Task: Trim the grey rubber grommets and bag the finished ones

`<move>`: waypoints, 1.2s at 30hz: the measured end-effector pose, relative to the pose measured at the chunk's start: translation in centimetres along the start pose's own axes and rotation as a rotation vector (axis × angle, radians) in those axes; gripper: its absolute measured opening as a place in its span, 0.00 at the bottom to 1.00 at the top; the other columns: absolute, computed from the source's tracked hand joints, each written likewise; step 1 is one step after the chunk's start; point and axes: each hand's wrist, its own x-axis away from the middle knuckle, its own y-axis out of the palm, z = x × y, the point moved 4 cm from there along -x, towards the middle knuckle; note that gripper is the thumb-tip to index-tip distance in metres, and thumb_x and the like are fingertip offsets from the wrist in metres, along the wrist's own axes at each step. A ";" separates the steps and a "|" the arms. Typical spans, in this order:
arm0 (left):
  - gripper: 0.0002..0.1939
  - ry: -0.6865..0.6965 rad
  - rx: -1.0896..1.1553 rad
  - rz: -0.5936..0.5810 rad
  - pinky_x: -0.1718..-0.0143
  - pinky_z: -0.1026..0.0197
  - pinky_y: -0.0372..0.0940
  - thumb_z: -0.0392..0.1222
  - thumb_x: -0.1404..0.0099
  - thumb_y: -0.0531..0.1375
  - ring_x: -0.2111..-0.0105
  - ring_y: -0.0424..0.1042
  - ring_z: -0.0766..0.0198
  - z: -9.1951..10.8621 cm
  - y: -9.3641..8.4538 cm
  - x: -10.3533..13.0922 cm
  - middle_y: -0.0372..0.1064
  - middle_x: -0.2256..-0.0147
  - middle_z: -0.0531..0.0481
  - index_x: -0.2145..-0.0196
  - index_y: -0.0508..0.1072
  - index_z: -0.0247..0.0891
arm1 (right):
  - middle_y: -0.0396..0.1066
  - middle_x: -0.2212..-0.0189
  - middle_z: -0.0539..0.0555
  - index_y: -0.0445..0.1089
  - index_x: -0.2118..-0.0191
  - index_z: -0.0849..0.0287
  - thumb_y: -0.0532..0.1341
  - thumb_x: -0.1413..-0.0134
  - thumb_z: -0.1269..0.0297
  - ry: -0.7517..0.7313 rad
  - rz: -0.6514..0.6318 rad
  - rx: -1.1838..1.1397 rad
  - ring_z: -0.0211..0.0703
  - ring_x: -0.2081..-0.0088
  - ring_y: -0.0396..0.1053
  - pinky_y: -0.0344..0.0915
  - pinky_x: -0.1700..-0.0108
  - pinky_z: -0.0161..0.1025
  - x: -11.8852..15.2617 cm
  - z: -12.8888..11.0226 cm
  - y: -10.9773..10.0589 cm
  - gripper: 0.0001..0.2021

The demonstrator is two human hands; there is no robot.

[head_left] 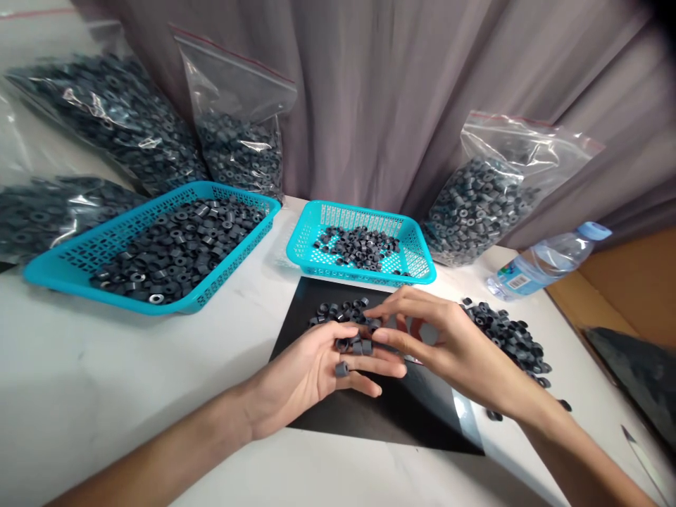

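Note:
My left hand (pixel 311 362) is turned palm up with its fingers stretched out, cradling several small dark grey cylindrical sleeves (pixel 361 347). One more sleeve (pixel 342 369) lies lower on those fingers. Thumb and index finger of my right hand (pixel 422 327) pinch a grey sleeve (pixel 373 324) just above the left fingertips. Beneath both hands lies a black mat (pixel 370 415). Behind them on the mat is a small pile of similar sleeves (pixel 338 310), partly hidden by my hands.
A large turquoise basket (pixel 50 271) full of grey sleeves stands left; a smaller turquoise basket (pixel 317 264) holds fewer. Loose sleeves (pixel 512 338) lie right of the mat. Clear bags of parts (pixel 237 151) line the curtain (pixel 364 91). A water bottle (pixel 549 264) leans at the right.

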 end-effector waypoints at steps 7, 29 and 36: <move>0.23 0.018 -0.032 -0.062 0.63 0.61 0.71 0.43 0.25 0.45 0.57 0.80 0.53 -0.1 0.2 0.1 0.79 0.58 0.31 0.54 0.76 0.25 | 0.72 0.57 0.54 0.75 0.48 0.50 0.63 0.36 0.62 0.010 -0.007 -0.057 0.39 0.61 0.70 0.66 0.66 0.35 -0.1 0.1 -0.3 0.12; 0.20 0.082 -0.095 0.030 0.67 0.64 0.69 0.43 0.26 0.50 0.64 0.80 0.58 0.7 0.1 0.0 0.80 0.63 0.35 0.59 0.77 0.27 | 0.78 0.58 0.52 0.77 0.57 0.54 0.64 0.38 0.63 0.011 0.009 -0.230 0.41 0.60 0.74 0.70 0.61 0.37 -0.4 0.5 0.0 0.06; 0.12 0.147 -0.183 0.085 0.67 0.67 0.67 0.41 0.28 0.57 0.63 0.79 0.61 1.0 -0.2 0.0 0.79 0.60 0.39 0.58 0.77 0.30 | 0.74 0.56 0.54 0.77 0.59 0.54 0.62 0.36 0.63 -0.092 0.046 -0.192 0.42 0.56 0.72 0.68 0.59 0.38 -0.7 1.0 0.3 0.06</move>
